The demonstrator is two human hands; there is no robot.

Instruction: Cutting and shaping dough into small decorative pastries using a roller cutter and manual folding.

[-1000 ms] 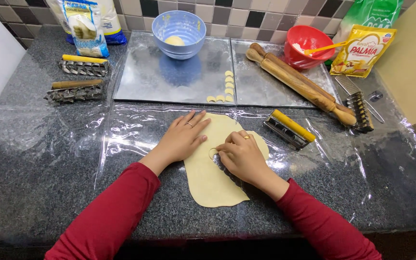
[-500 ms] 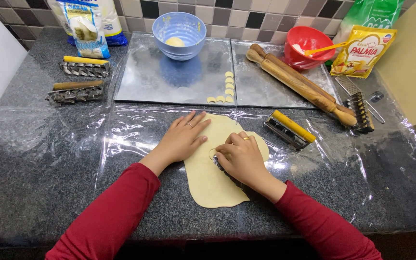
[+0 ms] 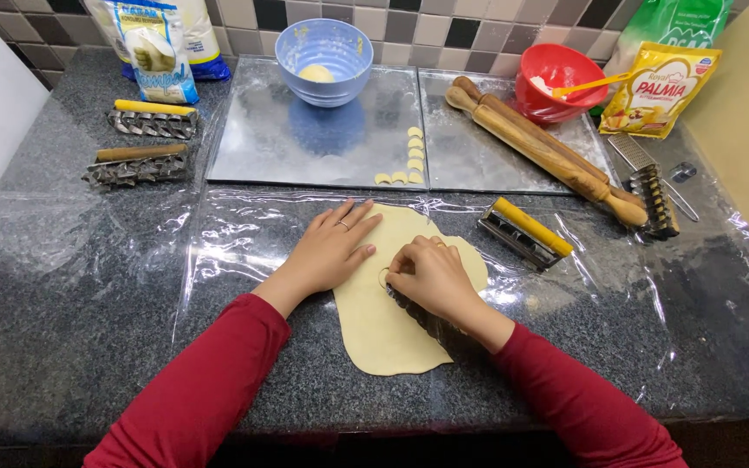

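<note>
Little has shifted since the earlier frames: both hands stay on the rolled dough sheet (image 3: 392,325), which lies on clear plastic film (image 3: 218,251) near the front edge of the tabletop (image 3: 62,329). Left hand (image 3: 333,250) rests flat with fingers spread, pinning the sheet's upper left part. Right hand (image 3: 431,276) is curled closed around a small round cutter (image 3: 385,278), pressing it into the dough; most of the cutter is hidden, so its shape is only a guess from the ring showing at the fingertips. Work looks early: a short row of cut dough crescents (image 3: 413,156) sits on the left metal tray (image 3: 305,147) toward the back edge, while most of the sheet is uncut. Beside them stand a blue bowl (image 3: 323,48), two wooden rolling pins (image 3: 539,143) and a yellow-handled roller cutter (image 3: 526,232).
</note>
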